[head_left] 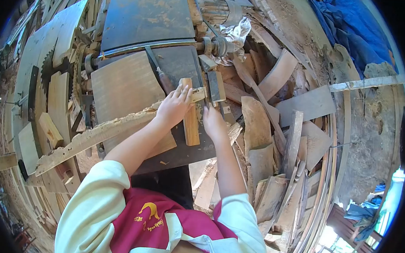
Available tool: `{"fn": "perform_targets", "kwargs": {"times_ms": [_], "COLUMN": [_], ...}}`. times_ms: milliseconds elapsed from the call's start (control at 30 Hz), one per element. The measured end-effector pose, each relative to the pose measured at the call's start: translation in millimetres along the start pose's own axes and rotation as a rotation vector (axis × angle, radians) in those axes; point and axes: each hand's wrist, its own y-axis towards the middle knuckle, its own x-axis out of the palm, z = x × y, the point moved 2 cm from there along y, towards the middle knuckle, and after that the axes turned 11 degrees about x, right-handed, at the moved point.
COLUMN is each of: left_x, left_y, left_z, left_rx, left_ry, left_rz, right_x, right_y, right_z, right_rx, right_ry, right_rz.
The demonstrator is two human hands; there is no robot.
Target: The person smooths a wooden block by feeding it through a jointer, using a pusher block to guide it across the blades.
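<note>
A long strip of wood (115, 127) with a rough, bark-like edge slants across the dark metal machine table (201, 147). My left hand (175, 106) grips it near its far end, fingers over the top. Under that end lies a short squared wooden block (191, 126). My right hand (213, 121) is closed beside the strip's tip, at the table's right edge; a thin dark piece shows at its fingers, too hidden to name. A wide thin board (124, 92) lies under the strip. Behind my left hand rests a tool with a wooden handle (165, 82) and a flat metal blade.
A large metal plate (148, 16) covers the machine's far side. Toothed saw blades (46, 75) stand at the left among planks. Offcuts (258, 120) are heaped on the right, by a small wooden block (217, 86). A blue tarp (350, 24) hangs at the upper right.
</note>
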Motion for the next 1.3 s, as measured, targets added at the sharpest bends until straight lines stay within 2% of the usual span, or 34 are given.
{"fn": "perform_targets", "kwargs": {"times_ms": [133, 300, 433, 533, 733, 833, 1000, 1100, 1200, 1300], "left_x": [0.0, 2.2, 0.2, 3.8, -0.1, -0.3, 0.8, 1.4, 1.4, 0.9], "left_y": [-0.1, 0.4, 0.4, -0.4, 0.0, 1.2, 0.4, 0.0, 0.7, 0.9], "left_z": [0.2, 0.0, 0.1, -0.5, 0.4, 0.4, -0.4, -0.1, -1.0, 0.0], "left_rx": [-0.009, -0.007, -0.011, -0.014, -0.019, -0.017, -0.015, -0.014, -0.019, -0.024], "left_ry": [-0.004, -0.012, -0.005, -0.017, -0.005, -0.012, -0.011, -0.012, -0.023, -0.019], "left_rz": [-0.002, -0.022, -0.024, -0.025, -0.025, -0.025, -0.025, -0.023, -0.013, -0.015], "right_x": [6.7, -6.1, -23.2, -20.2, 5.0, 5.5, 7.5, -6.1, -8.8, 2.9], "right_y": [-4.6, -112.7, -144.2, -106.1, 17.0, -5.9, -112.9, -139.1, -108.0, -38.5], "right_z": [-2.7, 53.8, 62.9, 41.5, -16.2, -2.7, 58.3, 65.3, 44.6, 18.1], "right_rx": [0.036, 0.202, 0.304, 0.249, -0.011, 0.025, 0.187, 0.264, 0.205, 0.077], "right_ry": [0.020, -0.060, -0.086, -0.117, 0.060, 0.043, -0.025, -0.094, -0.073, 0.011], "right_rz": [0.071, -0.063, -0.160, -0.140, 0.102, 0.054, -0.027, -0.121, -0.070, 0.022]}}
